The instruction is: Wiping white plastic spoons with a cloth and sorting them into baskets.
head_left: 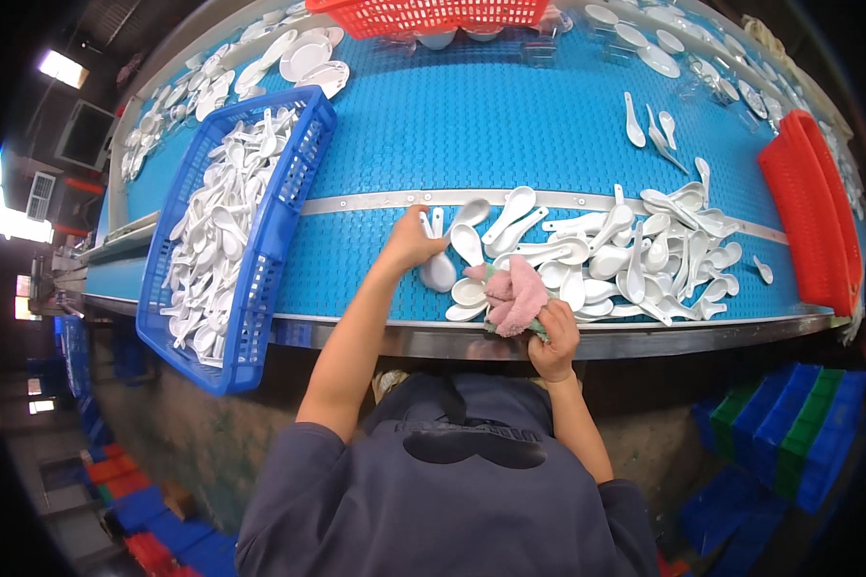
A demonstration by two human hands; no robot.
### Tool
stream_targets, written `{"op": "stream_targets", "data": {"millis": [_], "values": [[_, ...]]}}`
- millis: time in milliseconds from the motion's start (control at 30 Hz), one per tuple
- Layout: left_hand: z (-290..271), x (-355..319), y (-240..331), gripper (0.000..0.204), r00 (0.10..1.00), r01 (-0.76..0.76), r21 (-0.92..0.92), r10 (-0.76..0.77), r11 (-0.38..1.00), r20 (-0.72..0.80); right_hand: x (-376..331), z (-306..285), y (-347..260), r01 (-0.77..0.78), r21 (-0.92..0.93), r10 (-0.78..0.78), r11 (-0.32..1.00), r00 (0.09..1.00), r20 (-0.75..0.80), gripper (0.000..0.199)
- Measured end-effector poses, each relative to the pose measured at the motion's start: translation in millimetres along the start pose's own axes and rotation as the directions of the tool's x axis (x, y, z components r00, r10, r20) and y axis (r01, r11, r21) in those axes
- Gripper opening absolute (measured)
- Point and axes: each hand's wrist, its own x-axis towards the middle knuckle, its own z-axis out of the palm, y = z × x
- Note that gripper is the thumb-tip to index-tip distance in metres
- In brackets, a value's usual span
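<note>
My left hand is closed around the handle end of white soup spoons at the left edge of a loose heap; exactly how many it holds I cannot tell. In my right hand is a bunched pink cloth with a green part, resting against the near edge of the heap. The heap of white spoons spreads to the right of the cloth, with bowls and handles pointing in many directions.
A blue basket full of white spoons stands at the left, overhanging the blue belt's metal edge. A red basket is on the right, another red basket at the far side. White plates lie far left. Stacked crates stand lower right.
</note>
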Motion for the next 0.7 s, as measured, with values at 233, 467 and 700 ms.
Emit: {"op": "stream_targets", "data": {"millis": [233,467,700], "values": [[-38,-28,-43,0.020,0.969,-0.249,-0.424,0.220,0.871,-0.117,5,-3,0,-0.033,0.074,0.032,0.997,0.999,0.016,0.036],[-55,-47,-51,0.023,0.908,-0.419,-0.879,0.085,0.227,-0.410,2,-2,4,-0.023,0.054,0.022,0.998,1.000,0.019,0.035],[-55,-56,-54,0.053,0.937,-0.350,-0.924,0.045,0.155,-0.347,18,-3,-16,-0.176,0.344,0.118,0.922,0.976,0.183,0.036]]}}
